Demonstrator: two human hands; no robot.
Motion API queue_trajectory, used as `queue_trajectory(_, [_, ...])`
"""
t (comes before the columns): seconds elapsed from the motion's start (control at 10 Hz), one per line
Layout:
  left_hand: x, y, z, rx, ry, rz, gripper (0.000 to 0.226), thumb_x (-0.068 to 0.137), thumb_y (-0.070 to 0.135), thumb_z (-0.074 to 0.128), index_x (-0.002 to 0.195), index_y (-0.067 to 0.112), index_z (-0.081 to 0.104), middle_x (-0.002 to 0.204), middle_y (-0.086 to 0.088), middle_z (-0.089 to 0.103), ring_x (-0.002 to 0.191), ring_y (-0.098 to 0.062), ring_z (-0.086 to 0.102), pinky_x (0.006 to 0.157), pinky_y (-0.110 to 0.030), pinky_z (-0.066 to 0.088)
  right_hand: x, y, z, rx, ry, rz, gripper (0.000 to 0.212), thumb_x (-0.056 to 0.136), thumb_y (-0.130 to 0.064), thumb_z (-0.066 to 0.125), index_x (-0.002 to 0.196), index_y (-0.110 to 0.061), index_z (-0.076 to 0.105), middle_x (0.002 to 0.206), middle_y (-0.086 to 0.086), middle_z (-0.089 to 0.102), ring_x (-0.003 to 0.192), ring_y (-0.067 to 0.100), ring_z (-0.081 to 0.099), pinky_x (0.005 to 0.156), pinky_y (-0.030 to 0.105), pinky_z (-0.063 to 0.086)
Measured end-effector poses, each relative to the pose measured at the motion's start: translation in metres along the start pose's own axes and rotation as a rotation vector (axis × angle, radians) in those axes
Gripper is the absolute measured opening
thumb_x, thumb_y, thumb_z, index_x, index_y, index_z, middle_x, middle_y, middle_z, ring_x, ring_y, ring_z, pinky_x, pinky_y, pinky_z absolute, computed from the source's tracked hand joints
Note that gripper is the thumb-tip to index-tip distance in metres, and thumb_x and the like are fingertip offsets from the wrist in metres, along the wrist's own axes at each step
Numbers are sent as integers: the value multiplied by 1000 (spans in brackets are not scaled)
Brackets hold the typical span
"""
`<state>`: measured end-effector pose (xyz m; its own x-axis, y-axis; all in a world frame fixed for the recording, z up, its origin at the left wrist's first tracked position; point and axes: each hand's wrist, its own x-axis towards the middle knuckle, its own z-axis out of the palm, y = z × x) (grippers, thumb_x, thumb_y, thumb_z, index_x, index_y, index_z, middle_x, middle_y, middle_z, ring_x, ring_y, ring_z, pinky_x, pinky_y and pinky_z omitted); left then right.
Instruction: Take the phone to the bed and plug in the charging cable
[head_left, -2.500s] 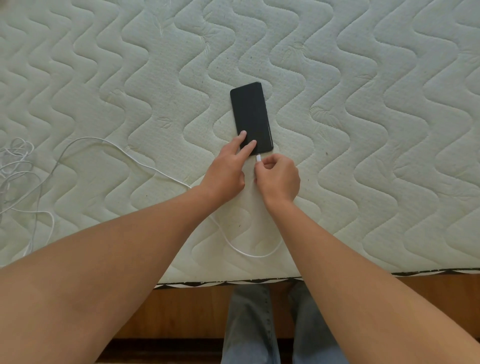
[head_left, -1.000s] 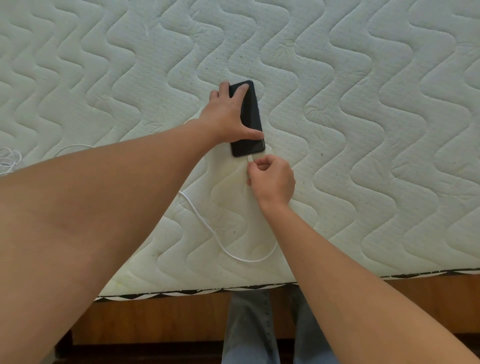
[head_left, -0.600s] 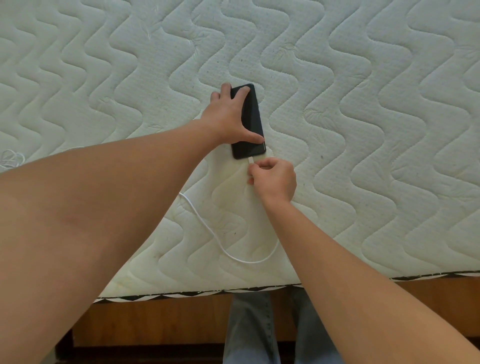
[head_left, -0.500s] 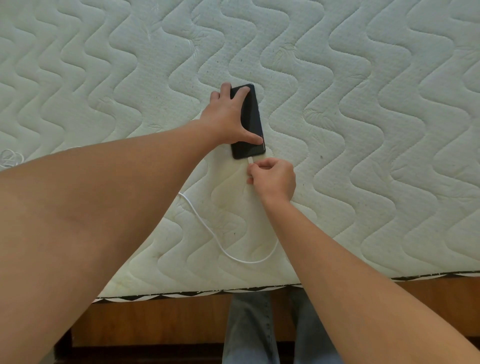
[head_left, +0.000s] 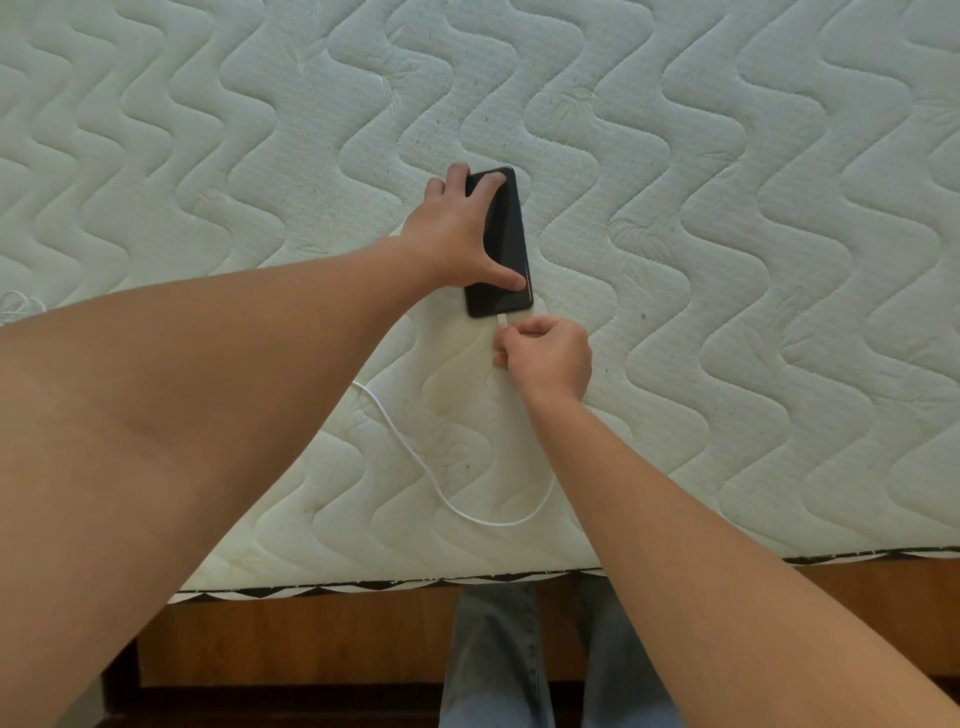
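head view, the only 1 given: the phone (head_left: 506, 249) lies flat and screen up on the mattress (head_left: 727, 260), its long axis running near to far, tipped slightly to the right at the near end. its charging port is on the near short edge, and that edge faces the right hand (head_left: 545, 358), which sits just near of it. the right hand is closed in a pinch on the plug (head_left: 502, 320) of the white cable (head_left: 415, 457), and the plug touches the middle of that near edge; whether it is fully seated i cannot tell, since the fingers hide part of it. my judgement is that the push, if any is left, goes straight along the phone's long axis, away from the body.

the left hand (head_left: 457, 234) comes in from the left and is spread flat on the phone, thumb (head_left: 506, 278) pressed across the near part of the screen, fingertips at the far edge, bracing it against a push from the near side. the 2 hands are apart but close.

from the plug the cable loops near and then left under the left forearm; a bit of it shows at the left edge. the mattress is pale, quilted in wavy lines, soft enough that the phone could sink or slide. nearer are its dark trim, a wooden bed frame (head_left: 311, 639) and legs in jeans (head_left: 498, 665).
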<state>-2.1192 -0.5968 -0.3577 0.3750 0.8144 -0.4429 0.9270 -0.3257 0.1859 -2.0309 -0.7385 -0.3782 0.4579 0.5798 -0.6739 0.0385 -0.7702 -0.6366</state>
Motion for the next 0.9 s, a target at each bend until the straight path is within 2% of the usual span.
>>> queue_trajectory(0.1, [-1,2,1,21,-5,-8,126,55,72,80,155,26,18,157,-13,21,136,-35,29,101,-51,47,1,0,0,-3,-7,-9,9,80,-29,71,72,-24,72,54,-11,70,54,0,68,70,27,55])
queue_trajectory(0.3, [-12,8,10,18,-20,-33,126,64,68,78,159,27,5,166,-15,-1,146,-36,18,110,-50,39,-1,1,-3,-27,-34,-58,8,80,-27,71,73,-24,70,58,-9,71,51,2,68,72,32,58])
queue_trajectory(0.4, [-17,9,10,6,-40,-39,123,68,65,77,159,27,3,167,-14,-8,151,-35,12,115,-51,35,-2,1,-3,-83,-59,-113,7,82,-29,68,78,-23,70,64,-6,72,62,10,71,72,34,58])
queue_trajectory(0.5, [-24,12,10,9,-22,-69,117,71,65,75,159,28,6,167,-14,-8,151,-34,14,113,-51,37,-4,1,-8,-168,-85,-193,18,84,-34,61,79,-21,72,69,-4,72,68,13,68,66,30,53])
queue_trajectory(0.6, [-37,19,19,59,46,-85,103,80,63,68,159,26,12,167,-17,5,148,-36,24,110,-51,37,-4,4,-18,-273,-58,-308,31,86,-34,54,64,-18,69,53,-4,61,53,10,56,52,28,36])
queue_trajectory(0.7, [-59,23,32,-1,92,-96,86,89,54,62,157,22,21,166,-18,15,146,-36,28,111,-51,35,-10,6,-27,-303,-81,-365,29,88,-34,54,66,-20,67,57,-9,61,55,9,54,55,28,34])
queue_trajectory(0.8, [-77,26,41,-275,125,-158,63,95,42,58,149,16,40,162,-16,26,140,-37,35,110,-50,38,-17,7,-35,-236,-154,-370,28,91,-41,55,87,-20,73,74,-12,65,70,4,58,59,17,37])
queue_trajectory(0.9, [-90,40,37,-508,210,-263,45,98,36,55,135,11,57,141,-15,55,127,-34,51,101,-39,42,-23,-5,-44,-132,-169,-313,31,92,-47,50,81,-25,69,70,-15,61,67,1,55,57,15,34])
